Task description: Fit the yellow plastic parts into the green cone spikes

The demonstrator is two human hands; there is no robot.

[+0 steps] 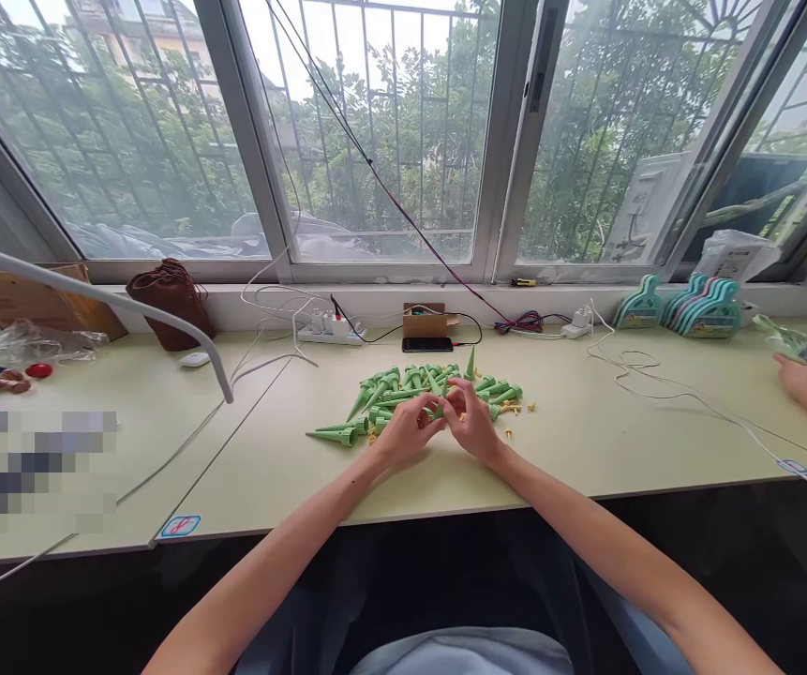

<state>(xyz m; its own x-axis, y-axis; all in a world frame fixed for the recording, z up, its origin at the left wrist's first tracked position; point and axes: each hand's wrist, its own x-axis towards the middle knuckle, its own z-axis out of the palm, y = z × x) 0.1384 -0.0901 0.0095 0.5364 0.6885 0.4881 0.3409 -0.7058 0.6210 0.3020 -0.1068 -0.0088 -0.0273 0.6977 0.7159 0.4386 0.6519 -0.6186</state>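
Observation:
My left hand [405,429] and my right hand [471,419] meet above the table, fingers curled and pinched together. Between the fingertips is a green plastic cone-shaped spike [443,395], partly hidden by the fingers. Around and behind the hands lies a pile of similar green spikes [383,384], with hollow round heads and pointed tips. One spike [470,364] points upward just beyond my right hand. Another spike [333,434] lies left of my left hand. Small yellow plastic pegs [510,409] are scattered by the pile, mostly on its right.
A phone [426,344] leans before a small cardboard box [423,324] behind the pile. White cables [698,398] cross the table [606,450]. At far right, another person's hand [800,382] touches a clear bag. Teal hanger-shaped pieces [709,309] and a brown pouch [170,305] stand near the window.

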